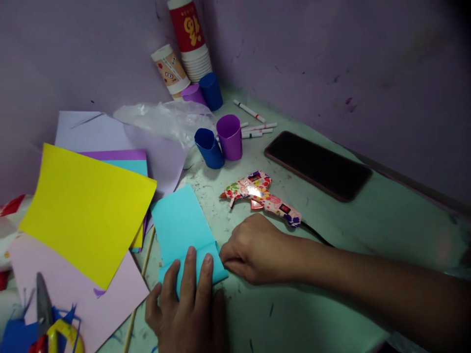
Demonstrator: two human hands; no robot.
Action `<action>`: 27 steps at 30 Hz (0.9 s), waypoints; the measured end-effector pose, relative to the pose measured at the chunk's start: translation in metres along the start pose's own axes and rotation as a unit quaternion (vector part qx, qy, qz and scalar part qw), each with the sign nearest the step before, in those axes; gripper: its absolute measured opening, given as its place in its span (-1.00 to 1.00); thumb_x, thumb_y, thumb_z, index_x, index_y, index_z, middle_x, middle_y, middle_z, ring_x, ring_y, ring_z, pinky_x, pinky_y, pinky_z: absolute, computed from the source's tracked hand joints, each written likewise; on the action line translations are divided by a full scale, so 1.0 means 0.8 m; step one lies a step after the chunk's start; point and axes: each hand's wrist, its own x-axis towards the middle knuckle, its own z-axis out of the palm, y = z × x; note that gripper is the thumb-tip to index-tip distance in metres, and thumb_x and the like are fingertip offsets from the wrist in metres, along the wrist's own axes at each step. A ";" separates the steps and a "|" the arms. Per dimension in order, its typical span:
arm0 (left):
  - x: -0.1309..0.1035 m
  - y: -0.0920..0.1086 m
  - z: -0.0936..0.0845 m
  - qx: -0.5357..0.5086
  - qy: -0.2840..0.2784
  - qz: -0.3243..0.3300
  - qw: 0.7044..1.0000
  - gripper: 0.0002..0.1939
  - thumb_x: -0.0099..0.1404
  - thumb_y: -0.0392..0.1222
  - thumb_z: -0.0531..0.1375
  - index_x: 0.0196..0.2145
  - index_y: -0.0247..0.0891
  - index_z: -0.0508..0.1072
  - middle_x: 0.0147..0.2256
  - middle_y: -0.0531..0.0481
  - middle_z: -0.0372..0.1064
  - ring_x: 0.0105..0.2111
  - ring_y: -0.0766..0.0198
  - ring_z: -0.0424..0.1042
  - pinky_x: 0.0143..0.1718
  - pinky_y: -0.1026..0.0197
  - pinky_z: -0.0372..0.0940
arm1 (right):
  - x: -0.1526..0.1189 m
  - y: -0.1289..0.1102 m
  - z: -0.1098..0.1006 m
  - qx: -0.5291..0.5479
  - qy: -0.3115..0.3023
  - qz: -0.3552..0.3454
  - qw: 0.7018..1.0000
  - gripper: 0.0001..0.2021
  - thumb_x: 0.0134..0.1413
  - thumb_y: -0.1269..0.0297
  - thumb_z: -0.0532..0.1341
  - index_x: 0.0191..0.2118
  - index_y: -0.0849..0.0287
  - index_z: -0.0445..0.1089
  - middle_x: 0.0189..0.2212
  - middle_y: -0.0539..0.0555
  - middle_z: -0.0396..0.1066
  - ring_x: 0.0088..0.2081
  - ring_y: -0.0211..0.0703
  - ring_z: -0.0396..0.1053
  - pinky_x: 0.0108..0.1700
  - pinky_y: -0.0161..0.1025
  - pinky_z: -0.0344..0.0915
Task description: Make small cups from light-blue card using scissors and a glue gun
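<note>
A light blue sheet of paper [184, 213] lies on the table, its near end folded over into a flap. My left hand [187, 299] presses on that flap with fingers stretched out and a little apart. At the right end of the fold, my right hand [253, 250] is closed, its thumb and finger pinching the paper's edge; the fingertips are partly hidden. Just beyond my right hand lies a flower-patterned hot glue gun [257, 193], nozzle pointing left. Farther back stand a dark blue paper cup shape [209, 149] and a purple one [230, 137].
A yellow sheet [88, 211] tops a paper pile at left, with scissors [46, 309] near the corner. A wooden stick [147, 255] lies beside the blue paper. Behind are a phone [318, 164], markers [250, 111], a plastic bag [162, 117] and stacked paper cups [187, 29].
</note>
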 end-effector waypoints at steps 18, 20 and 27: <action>-0.014 -0.003 0.010 -0.042 0.070 -0.006 0.997 -0.29 0.24 -0.29 0.06 0.29 -0.13 -0.12 0.15 -0.25 0.18 0.18 -0.08 0.04 0.13 -0.27 -0.18 | -0.002 -0.003 -0.009 -0.020 -0.024 0.014 0.999 -0.84 -0.09 0.33 0.16 -0.45 0.06 0.51 -0.57 0.02 0.49 -0.53 -0.23 0.28 -0.55 -0.27 -0.21; -0.017 -0.006 0.010 -0.050 0.085 -0.013 0.995 -0.30 0.24 -0.29 0.07 0.29 -0.12 -0.09 0.21 -0.21 0.09 0.22 -0.05 -0.01 0.15 -0.25 -0.21 | -0.003 -0.002 -0.012 -0.025 -0.021 0.005 0.999 -0.84 -0.08 0.32 0.16 -0.46 0.07 0.51 -0.58 0.02 0.49 -0.53 -0.23 0.29 -0.55 -0.26 -0.23; -0.017 -0.015 0.003 -0.070 0.129 -0.037 0.988 -0.38 0.27 -0.32 0.02 0.25 0.06 0.02 0.17 -0.07 0.20 0.17 -0.14 0.11 0.04 -0.30 -0.05 | -0.009 0.001 -0.025 -0.042 -0.039 -0.030 0.998 -0.84 -0.08 0.35 0.18 -0.45 0.05 0.52 -0.57 0.02 0.50 -0.53 -0.22 0.33 -0.55 -0.28 -0.20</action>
